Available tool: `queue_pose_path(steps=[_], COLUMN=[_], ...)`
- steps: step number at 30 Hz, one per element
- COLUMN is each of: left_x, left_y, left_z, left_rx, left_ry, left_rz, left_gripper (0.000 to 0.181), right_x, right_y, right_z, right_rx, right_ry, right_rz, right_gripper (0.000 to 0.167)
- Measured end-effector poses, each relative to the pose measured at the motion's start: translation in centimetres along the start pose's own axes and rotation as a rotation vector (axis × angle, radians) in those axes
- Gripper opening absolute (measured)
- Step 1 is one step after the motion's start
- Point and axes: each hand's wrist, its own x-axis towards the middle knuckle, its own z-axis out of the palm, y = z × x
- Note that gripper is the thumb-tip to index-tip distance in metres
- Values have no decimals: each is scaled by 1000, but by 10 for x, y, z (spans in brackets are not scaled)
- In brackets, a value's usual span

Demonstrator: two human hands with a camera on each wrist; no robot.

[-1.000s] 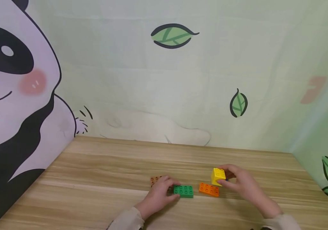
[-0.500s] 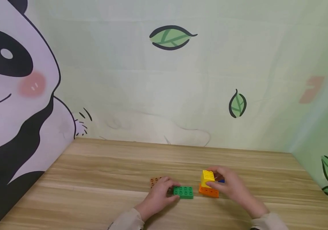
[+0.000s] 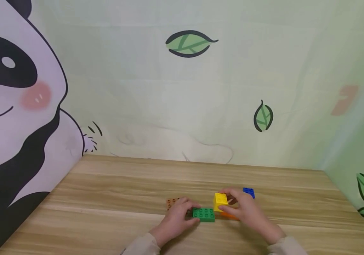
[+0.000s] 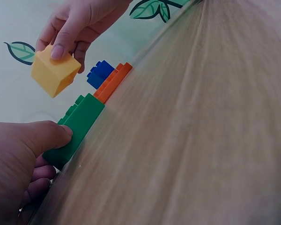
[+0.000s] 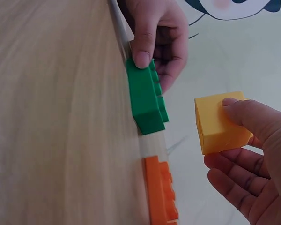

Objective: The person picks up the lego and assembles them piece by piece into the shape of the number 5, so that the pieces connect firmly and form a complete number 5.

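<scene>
My left hand (image 3: 178,219) pinches the left end of a green toy building brick (image 3: 203,215) lying on the table. In my right hand (image 3: 248,211), thumb and fingers pinch a yellow building brick (image 3: 220,202). Both wrist views show this yellow brick (image 5: 222,123) raised off the table, studs up and slightly tilted, apart from the green one. Under the right hand lies a flat orange brick (image 4: 112,83), just right of the green brick and partly covered in the head view.
A blue brick (image 3: 249,192) sits behind the right hand. A brown studded piece (image 3: 171,203) lies behind the left hand, which covers part of it. The wooden table (image 3: 131,184) ends at a backdrop with a printed panda and leaves.
My right hand has carried the yellow brick leftward, over the orange brick and close to the green one, uncovering the blue brick. The left hand stays on the green brick.
</scene>
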Motion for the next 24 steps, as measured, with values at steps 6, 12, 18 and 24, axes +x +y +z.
queue_pose_path(steps=[6, 12, 18, 24], left_x=[0, 0, -1, -1], left_y=[0, -1, -1, -2], left_z=[0, 0, -1, 0], left_rx=[0, -2, -11, -16], left_ry=[-7, -13, -14, -13], left_rz=[-10, -13, -15, -20], left_gripper=[32, 31, 31, 32], right_x=[3, 6, 7, 7], right_y=[-3, -8, -10, -11], right_z=[9, 15, 18, 23], right_rx=[15, 32, 25, 1], right_ry=[-14, -37, -43, -38], right_rz=[7, 26, 18, 20], right_gripper=[39, 40, 40, 38])
